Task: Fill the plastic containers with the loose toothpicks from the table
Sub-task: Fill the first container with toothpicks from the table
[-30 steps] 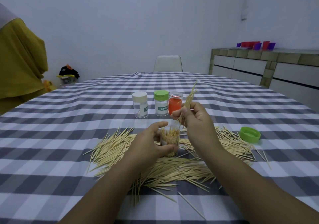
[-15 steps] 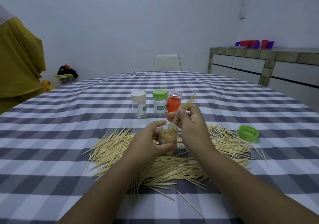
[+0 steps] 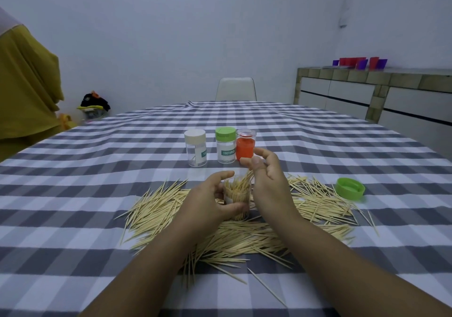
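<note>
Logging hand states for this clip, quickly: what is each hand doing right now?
Left hand: grips the open toothpick container.
Right hand: open, fingers loose above the container, holding nothing that shows.

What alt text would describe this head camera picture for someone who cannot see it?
A left hand holds a clear container of toothpicks on a checked tablecloth, right hand open above it, amid loose toothpicks. Three more containers stand behind.

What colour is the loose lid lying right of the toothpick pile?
Bright green lid, clearest in the head view.
</note>
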A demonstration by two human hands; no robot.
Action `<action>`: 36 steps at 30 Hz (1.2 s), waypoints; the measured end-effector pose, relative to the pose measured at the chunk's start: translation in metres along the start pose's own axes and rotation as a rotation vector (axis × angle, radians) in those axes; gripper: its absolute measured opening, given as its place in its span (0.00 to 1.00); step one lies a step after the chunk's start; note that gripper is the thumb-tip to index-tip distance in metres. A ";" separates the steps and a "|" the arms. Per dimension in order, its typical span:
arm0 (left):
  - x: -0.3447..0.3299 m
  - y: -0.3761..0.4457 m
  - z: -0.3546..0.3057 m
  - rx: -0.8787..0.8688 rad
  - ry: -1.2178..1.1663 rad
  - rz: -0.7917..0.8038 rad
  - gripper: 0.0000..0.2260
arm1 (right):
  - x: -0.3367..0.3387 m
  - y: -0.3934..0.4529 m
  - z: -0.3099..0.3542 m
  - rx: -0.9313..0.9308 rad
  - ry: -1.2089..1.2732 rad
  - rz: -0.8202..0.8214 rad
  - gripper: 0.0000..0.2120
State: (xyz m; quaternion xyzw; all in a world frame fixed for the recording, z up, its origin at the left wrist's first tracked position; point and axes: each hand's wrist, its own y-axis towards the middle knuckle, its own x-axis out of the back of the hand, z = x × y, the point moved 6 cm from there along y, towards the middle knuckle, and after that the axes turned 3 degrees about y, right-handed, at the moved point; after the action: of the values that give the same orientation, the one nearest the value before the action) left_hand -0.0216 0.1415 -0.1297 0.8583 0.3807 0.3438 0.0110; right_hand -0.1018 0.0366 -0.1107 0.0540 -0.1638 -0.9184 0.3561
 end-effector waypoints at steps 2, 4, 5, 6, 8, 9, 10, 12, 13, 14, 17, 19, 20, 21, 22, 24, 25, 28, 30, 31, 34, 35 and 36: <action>-0.001 0.000 0.001 0.000 -0.005 0.004 0.32 | 0.001 0.000 0.001 0.006 -0.026 0.007 0.15; -0.001 0.000 0.001 -0.003 -0.002 0.005 0.32 | 0.001 0.001 0.000 0.014 -0.070 0.039 0.16; -0.001 0.001 0.001 -0.004 0.001 0.006 0.31 | -0.001 0.001 -0.001 0.008 -0.090 0.068 0.16; -0.001 0.001 0.001 -0.006 0.001 0.006 0.30 | -0.003 0.001 -0.004 -0.008 -0.107 0.107 0.17; -0.001 0.002 0.001 -0.012 -0.003 0.010 0.30 | -0.008 0.001 -0.006 -0.031 -0.146 0.182 0.19; -0.001 0.002 0.001 -0.014 -0.005 0.012 0.30 | -0.009 0.001 -0.007 -0.033 -0.162 0.202 0.20; -0.001 0.002 0.002 -0.013 -0.007 0.013 0.30 | -0.009 0.001 -0.006 -0.033 -0.176 0.211 0.21; -0.002 0.002 0.003 -0.011 -0.019 0.013 0.30 | -0.008 0.002 -0.002 -0.026 -0.235 0.248 0.22; -0.002 0.003 0.004 -0.012 -0.025 0.014 0.30 | -0.009 0.002 -0.001 -0.023 -0.284 0.284 0.22; -0.002 0.003 0.005 -0.014 -0.025 0.015 0.30 | -0.011 0.001 0.000 -0.021 -0.336 0.325 0.23; -0.001 0.003 0.005 -0.017 0.012 0.012 0.27 | -0.019 -0.003 0.001 0.008 -0.453 0.421 0.23; -0.001 0.002 0.004 -0.020 0.000 0.010 0.27 | -0.018 0.000 -0.001 0.034 -0.537 0.400 0.23; -0.002 0.002 0.004 -0.021 -0.012 0.010 0.28 | -0.014 0.003 -0.002 0.039 -0.557 0.347 0.22; -0.002 0.003 0.005 -0.018 -0.020 0.011 0.29 | -0.008 0.006 -0.004 0.037 -0.538 0.278 0.22; -0.002 0.003 0.005 -0.011 -0.027 0.010 0.30 | -0.002 0.009 -0.006 0.035 -0.481 0.210 0.22; -0.003 0.003 0.006 0.000 -0.043 0.013 0.32 | 0.006 0.012 -0.009 0.026 -0.337 0.116 0.24; -0.003 0.003 0.007 0.004 -0.051 0.016 0.32 | 0.008 0.013 -0.010 0.023 -0.298 0.099 0.23; -0.003 0.004 0.010 0.013 -0.057 0.018 0.32 | 0.004 0.011 -0.008 0.037 -0.336 0.129 0.19; -0.003 0.004 0.011 0.008 -0.048 0.022 0.31 | 0.002 0.007 -0.007 0.044 -0.389 0.140 0.18; -0.003 0.004 0.010 0.003 -0.042 0.021 0.30 | 0.001 0.006 -0.008 0.046 -0.420 0.135 0.18; -0.002 0.004 0.008 0.000 -0.029 0.019 0.27 | 0.002 0.006 -0.011 0.053 -0.506 0.112 0.20; -0.002 0.003 0.008 0.000 -0.029 0.017 0.27 | 0.003 0.008 -0.011 0.060 -0.487 0.103 0.17; -0.002 0.004 0.008 0.002 -0.030 0.014 0.28 | 0.004 0.008 -0.009 0.076 -0.441 0.092 0.13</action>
State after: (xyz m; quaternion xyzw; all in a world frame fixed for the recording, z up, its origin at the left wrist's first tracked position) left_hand -0.0150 0.1399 -0.1360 0.8661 0.3747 0.3307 0.0133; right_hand -0.0979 0.0256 -0.1162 -0.1424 -0.2744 -0.8840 0.3507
